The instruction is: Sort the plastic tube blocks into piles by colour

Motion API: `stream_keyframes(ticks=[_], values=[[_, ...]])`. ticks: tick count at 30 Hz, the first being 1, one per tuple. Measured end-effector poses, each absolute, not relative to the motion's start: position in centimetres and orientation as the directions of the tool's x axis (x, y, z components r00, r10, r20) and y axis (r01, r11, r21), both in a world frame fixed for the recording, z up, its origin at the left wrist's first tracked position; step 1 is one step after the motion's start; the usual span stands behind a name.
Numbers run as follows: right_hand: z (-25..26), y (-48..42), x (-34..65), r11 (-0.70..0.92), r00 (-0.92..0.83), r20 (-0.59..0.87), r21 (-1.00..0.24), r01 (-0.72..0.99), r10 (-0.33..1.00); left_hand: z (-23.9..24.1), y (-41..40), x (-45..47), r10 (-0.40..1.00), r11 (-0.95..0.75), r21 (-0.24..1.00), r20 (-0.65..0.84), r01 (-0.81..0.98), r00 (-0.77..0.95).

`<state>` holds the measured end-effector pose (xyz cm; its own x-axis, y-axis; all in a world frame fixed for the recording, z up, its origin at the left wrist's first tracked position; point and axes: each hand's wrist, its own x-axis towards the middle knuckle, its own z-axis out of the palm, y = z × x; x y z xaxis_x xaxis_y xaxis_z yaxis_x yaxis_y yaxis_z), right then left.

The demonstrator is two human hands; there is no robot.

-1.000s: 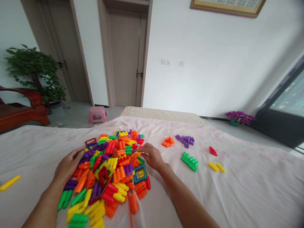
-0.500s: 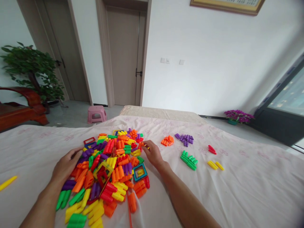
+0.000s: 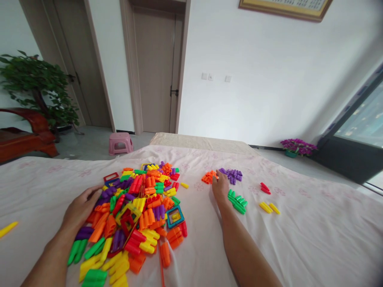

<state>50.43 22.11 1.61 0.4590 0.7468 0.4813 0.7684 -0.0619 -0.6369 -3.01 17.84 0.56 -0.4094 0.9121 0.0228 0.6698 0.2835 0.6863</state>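
Observation:
A big heap of bullet-shaped plastic building blocks (image 3: 148,217) in red, orange, yellow, green and purple lies on the cloth. My left hand (image 3: 82,207) rests at the heap's left edge, fingers loosely stretched and nothing seen in them. Further right, my right hand (image 3: 220,186) is at the small group of orange blocks (image 3: 208,177), its fingers closed on an orange block that is mostly hidden. Purple blocks (image 3: 234,176) lie just beyond that hand, and green blocks (image 3: 237,201) lie beside its wrist.
Two red blocks (image 3: 265,188) and yellow blocks (image 3: 265,207) lie to the right. One yellow block (image 3: 184,185) is beside the heap, another (image 3: 8,229) at far left. Square frame pieces, such as a blue one (image 3: 168,220), are mixed in. A pink stool (image 3: 120,143) stands beyond the cloth.
My right hand has gone from the heap's right edge to the orange group, carrying an orange block. A yellow block now shows on the cloth where it was. My left hand stays put.

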Motion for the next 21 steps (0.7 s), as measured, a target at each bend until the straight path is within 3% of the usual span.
stream_keyframes(ticks=[3, 7, 11, 17, 21], values=[[2.4, 21.7, 48.7, 0.021, 0.386, 0.457, -0.666, 0.746, 0.801, 0.7, 17.8, -2.8, 0.915, 0.28, 0.677, 0.028, 0.681, -0.403], [3.8, 20.4, 44.1, 0.271, -0.045, 0.322, -0.705, 0.656, 0.946, 0.9, 17.6, -2.6, 0.912, 0.276, 0.683, 0.036, 0.676, -0.408], [4.7, 18.3, 39.6, 0.426, -0.367, 0.236, -0.657, 0.622, 0.9, 0.8, 17.6, -2.7, 0.917, 0.239, 0.696, 0.067, 0.677, -0.393], [5.4, 16.8, 37.2, 0.479, -0.487, 0.109, -0.454, 0.752, 0.867, 0.3, 18.0, -3.1, 0.919, 0.235, 0.697, 0.067, 0.677, -0.387], [5.6, 16.7, 37.1, 0.384, -0.392, 0.087, -0.473, 0.793, 0.916, 0.0, 18.2, -3.3, 0.922, 0.235, 0.693, 0.063, 0.681, -0.383]])
